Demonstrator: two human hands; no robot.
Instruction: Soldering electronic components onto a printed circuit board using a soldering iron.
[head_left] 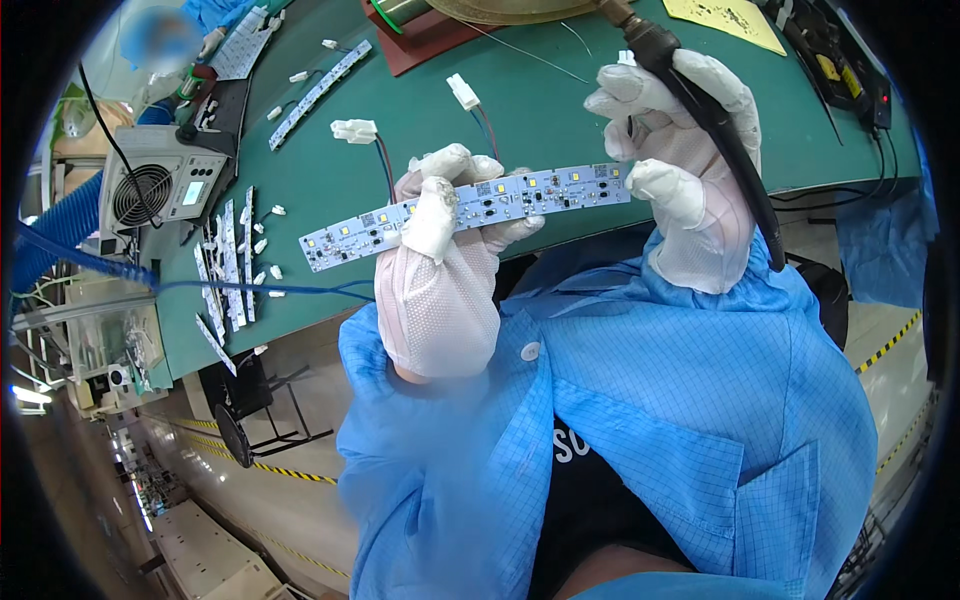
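Note:
My left hand [435, 240], in a white glove, is closed on a long, narrow LED circuit board [480, 200]. The board is held slightly tilted above the bench, its right end higher. Beyond it, a white connector [354, 131] and a second white connector [463, 92] stand out on thin red and blue wires. My gloved right hand [690, 170] grips a black-handled soldering iron [705, 110], whose metal end points away from me past the top edge. The right thumb is at the board's right end; whether it touches is hard to tell.
Several LED boards [232, 260] with connectors lie at left, and another board [320, 95] lies farther back. A grey fan unit [165, 185] stands at far left. A yellow sponge-like sheet [725, 20] and a black device [840, 60] are at back right of the green bench [560, 110].

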